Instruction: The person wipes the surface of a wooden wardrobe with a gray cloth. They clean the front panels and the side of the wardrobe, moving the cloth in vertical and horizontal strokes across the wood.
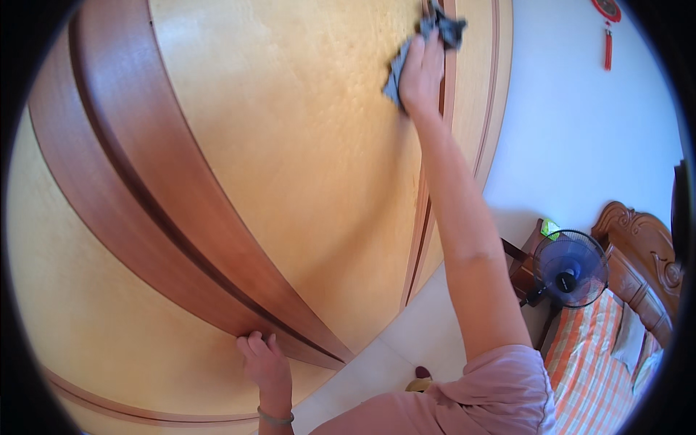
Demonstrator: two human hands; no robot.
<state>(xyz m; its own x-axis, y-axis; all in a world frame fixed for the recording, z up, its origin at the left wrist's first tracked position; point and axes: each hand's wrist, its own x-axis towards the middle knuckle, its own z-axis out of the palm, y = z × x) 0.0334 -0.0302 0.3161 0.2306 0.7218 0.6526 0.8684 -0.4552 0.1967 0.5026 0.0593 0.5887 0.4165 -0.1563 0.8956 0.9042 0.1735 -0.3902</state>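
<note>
My right hand [421,73] grips a crumpled grey cloth [450,31] against the upper part of a tall pale-wood wardrobe door panel [283,136]. Cloth shows on both sides of the hand, near the reddish-brown strip along the panel's right edge. Lower down, my left hand [265,361] rests with bent fingers on a wide reddish-brown wooden door stile [179,201], by the dark gap between two doors. Its fingertips meet a small dark spot, and whether they hold anything there is unclear. A bracelet [275,418] circles the left wrist.
A black fan [570,269] stands at the right beside a brown nightstand [519,266] with a green packet [550,228] on it. Behind are a carved wooden headboard [644,255] and orange-checked bedding [584,353]. A red tasselled ornament [607,49] hangs on the wall. Pale tiles [391,337] cover the floor.
</note>
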